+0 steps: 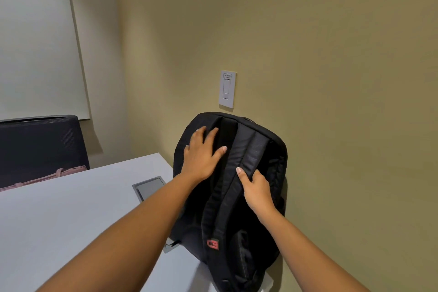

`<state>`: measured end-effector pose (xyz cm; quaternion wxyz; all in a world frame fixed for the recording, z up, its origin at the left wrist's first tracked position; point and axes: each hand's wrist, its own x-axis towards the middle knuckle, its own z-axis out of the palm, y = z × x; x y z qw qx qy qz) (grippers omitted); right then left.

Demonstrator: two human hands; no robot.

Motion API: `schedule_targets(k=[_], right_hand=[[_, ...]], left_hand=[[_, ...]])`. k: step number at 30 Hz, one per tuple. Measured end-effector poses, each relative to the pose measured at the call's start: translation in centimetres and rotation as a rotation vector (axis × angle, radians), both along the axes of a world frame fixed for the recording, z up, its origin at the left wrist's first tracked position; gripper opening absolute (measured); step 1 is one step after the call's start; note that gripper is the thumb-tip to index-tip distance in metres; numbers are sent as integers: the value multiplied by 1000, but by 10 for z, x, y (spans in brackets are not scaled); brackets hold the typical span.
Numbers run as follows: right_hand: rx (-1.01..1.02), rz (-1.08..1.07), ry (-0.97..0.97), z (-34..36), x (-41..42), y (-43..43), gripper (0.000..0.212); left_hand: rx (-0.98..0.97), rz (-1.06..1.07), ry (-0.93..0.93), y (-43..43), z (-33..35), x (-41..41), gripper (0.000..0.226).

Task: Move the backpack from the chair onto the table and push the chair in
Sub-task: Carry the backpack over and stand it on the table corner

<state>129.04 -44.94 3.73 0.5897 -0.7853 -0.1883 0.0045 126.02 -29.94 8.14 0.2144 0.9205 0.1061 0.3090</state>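
Backpack [256, 149]: a black pack is stood upright on the right edge of the table [59, 216], its strap side turned toward the camera and its back set against the olive wall [331, 54].
Left hand [202, 153]: it is laid flat on the backpack's upper left — fingers spread, palm pressed to the fabric, nothing clasped.
Right hand [257, 188]: it is closed around the backpack's right shoulder strap [246, 156], thumb on top.
Strap buckle [212, 243]: a red piece is seen low on the backpack's front.
Light switch [227, 89]: a white plate is fixed to the wall just above the backpack.
Table hatch [149, 188]: a grey panel is set into the top, left of the backpack.
Chair [40, 147]: a dark backrest is seen far left of the backpack — behind the table.
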Motion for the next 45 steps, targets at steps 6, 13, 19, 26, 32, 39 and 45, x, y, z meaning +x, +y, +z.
schedule_targets(k=[6, 13, 19, 26, 32, 39, 45], right_hand=[[62, 84, 398, 1, 1, 6, 56], [310, 171, 558, 10, -11, 21, 47], [526, 253, 651, 26, -22, 42, 43], [264, 41, 539, 5, -14, 34, 48], [-20, -328, -106, -12, -13, 27, 34], [-553, -282, -1051, -9, -20, 28, 30], [-1052, -108, -1046, -32, -15, 29, 60]], left_hand=[[-691, 52, 53, 51, -7, 7, 66], [-749, -19, 63, 78, -9, -13, 43], [-591, 39, -37, 100, 30, -20, 57], [-354, 147, 112, 92, 7, -17, 49], [-250, 73, 157, 56, -46, -18, 66], [-205, 89, 239, 41, -72, -21, 81], [-69, 117, 376, 38, -85, -29, 77]])
